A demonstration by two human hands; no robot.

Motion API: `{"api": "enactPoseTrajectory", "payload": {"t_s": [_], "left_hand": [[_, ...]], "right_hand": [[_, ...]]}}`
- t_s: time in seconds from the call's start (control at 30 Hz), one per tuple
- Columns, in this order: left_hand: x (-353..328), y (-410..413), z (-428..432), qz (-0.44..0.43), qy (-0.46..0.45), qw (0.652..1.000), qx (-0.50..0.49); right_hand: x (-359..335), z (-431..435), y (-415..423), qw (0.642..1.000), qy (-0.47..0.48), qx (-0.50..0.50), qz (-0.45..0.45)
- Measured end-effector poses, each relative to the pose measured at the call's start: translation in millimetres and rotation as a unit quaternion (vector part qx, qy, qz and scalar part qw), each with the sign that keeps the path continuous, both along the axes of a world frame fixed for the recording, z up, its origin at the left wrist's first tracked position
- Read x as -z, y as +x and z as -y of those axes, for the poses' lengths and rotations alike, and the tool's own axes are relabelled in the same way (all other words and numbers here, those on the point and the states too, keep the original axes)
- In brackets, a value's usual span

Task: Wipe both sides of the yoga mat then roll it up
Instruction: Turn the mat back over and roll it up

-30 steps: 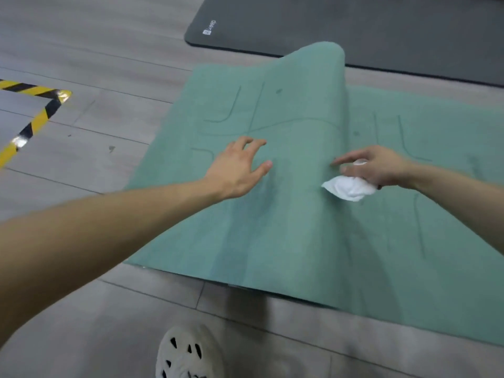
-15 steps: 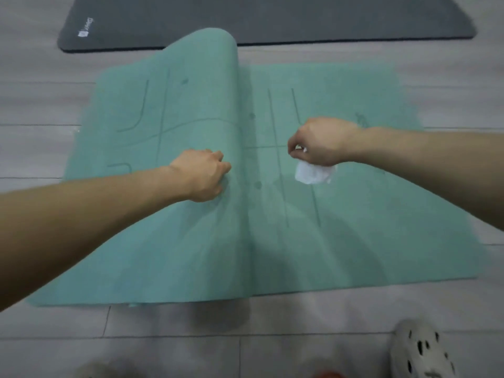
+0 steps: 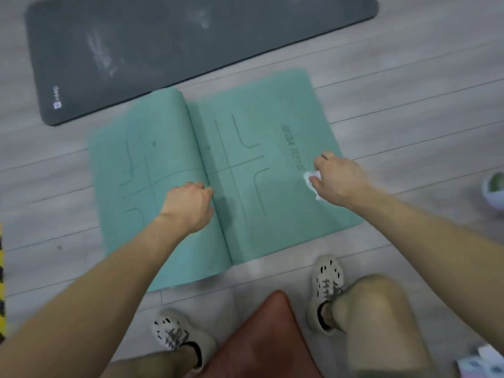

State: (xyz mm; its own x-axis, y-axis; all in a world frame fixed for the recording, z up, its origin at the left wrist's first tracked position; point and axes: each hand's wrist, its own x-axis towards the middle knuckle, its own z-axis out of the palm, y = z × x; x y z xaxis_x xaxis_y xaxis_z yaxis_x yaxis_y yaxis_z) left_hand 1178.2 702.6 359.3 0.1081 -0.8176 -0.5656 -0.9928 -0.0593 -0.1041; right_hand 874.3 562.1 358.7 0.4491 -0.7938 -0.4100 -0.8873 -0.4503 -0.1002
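Observation:
The teal yoga mat (image 3: pixel 245 132) lies on the floor with its left part folded over, the rounded fold running down the middle. My left hand (image 3: pixel 191 205) sits at the fold with its fingers curled over the folded edge. My right hand (image 3: pixel 338 178) holds a crumpled white wipe (image 3: pixel 311 181) pressed on the flat right part of the mat, close to the printed lettering near the mat's right end.
A dark grey mat (image 3: pixel 163 36) lies on the floor beyond the teal one. My two shoes (image 3: pixel 174 334) (image 3: pixel 327 279) stand at the mat's near edge. Yellow-black tape (image 3: pixel 2 282) marks the left edge; a pale round object (image 3: pixel 495 189) sits at the right.
My right hand has slid the wipe rightward along the mat toward its printed end. My left hand has closed from spread fingers and stays at the fold. The view has pulled back.

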Motion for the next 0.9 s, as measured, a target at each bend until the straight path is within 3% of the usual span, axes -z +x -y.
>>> {"api": "enactPoseTrajectory", "payload": {"t_s": [0.2,0.37,0.63,0.9], "left_hand": [[-165.9,-94.6,57.5,0.002,-0.007,1.0,-0.015],[-241.8,-170.9,112.9,-0.017,-0.014,1.0,-0.022],[-288.9,-227.0,209.5,-0.026,-0.053,0.998,0.016],[-264.5,-225.9,305.7,-0.022,-0.077,0.996,-0.027]], "right_hand": [[-168.7,27.2,-98.7,0.998,0.017,0.058,0.026],[-256.5,53.3,-169.9,0.998,0.024,0.056,0.018],[-325.5,123.7,-224.0,0.999,0.003,0.022,-0.023],[-317.5,265.0,-183.4,0.993,-0.022,-0.114,-0.029]]}}
